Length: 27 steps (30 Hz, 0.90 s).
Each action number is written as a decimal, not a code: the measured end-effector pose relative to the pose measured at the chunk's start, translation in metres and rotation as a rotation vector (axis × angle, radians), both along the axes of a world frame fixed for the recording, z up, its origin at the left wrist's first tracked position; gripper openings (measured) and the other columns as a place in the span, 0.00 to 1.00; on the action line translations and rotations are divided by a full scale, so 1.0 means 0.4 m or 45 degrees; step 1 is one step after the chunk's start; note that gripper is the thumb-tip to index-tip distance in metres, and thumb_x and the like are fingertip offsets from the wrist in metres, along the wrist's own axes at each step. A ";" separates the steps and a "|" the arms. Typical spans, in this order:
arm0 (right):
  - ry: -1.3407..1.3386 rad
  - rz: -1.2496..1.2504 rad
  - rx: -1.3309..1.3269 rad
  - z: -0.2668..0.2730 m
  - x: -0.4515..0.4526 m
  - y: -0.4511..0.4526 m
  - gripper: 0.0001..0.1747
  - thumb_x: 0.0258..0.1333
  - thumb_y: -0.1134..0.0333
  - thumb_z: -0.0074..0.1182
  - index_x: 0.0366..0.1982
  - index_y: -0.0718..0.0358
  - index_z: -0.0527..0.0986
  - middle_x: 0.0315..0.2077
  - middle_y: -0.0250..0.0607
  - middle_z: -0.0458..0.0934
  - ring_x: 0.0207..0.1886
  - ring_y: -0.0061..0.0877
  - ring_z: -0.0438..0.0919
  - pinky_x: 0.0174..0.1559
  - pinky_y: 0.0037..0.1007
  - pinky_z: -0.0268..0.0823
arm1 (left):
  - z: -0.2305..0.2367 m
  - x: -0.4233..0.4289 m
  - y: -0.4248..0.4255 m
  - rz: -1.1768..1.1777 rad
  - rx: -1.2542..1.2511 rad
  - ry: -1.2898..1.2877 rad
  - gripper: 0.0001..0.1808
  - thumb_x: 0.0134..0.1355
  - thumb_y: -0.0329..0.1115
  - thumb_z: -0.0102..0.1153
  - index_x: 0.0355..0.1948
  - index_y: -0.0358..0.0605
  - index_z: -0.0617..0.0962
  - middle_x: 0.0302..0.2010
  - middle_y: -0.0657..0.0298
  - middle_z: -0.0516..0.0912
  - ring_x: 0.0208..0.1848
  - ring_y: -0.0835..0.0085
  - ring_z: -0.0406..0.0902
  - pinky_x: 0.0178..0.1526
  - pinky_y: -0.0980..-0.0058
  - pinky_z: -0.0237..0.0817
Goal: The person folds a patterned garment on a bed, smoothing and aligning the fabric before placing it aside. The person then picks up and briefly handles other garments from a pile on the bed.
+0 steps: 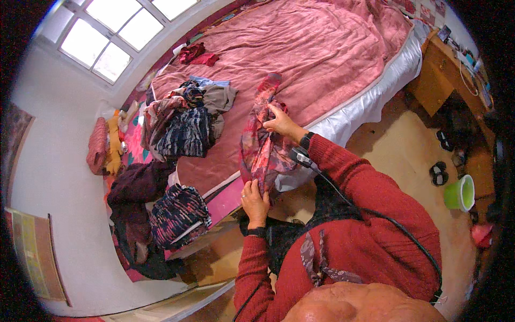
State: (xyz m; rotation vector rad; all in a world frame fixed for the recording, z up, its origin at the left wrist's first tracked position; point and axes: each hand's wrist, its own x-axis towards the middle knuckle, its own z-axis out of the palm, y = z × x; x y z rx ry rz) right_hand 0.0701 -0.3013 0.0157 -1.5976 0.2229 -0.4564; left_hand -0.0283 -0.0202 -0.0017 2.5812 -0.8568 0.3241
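A thin red and orange patterned cloth (257,137) lies stretched lengthwise over the near edge of the bed, partly bunched. My right hand (281,122) pinches it around its upper middle, thumb and index finger together. At its near end, my left hand (255,201) grips the fabric with bent fingers. The far end rests on the pink blanket (322,60). Each wrist wears a dark band, and a black cable runs from the right one along the sleeve.
Left of the cloth sits a heap of clothes (185,120). Nearer lie a folded dark patterned garment (179,215) and dark clothing (136,189). A rolled pink textile (97,147) leans by the wall. Rightward are a wooden desk (438,76), slippers (438,173) and a green bucket (454,195).
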 end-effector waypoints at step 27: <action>-0.095 0.051 0.284 0.427 -0.189 -0.122 0.09 0.66 0.62 0.56 0.39 0.58 0.80 0.34 0.24 0.80 0.34 0.12 0.76 0.38 0.19 0.69 | 0.012 0.113 0.122 0.117 -0.773 0.551 0.13 0.66 0.26 0.49 0.48 0.37 0.81 0.39 0.60 0.86 0.42 0.71 0.81 0.47 0.73 0.70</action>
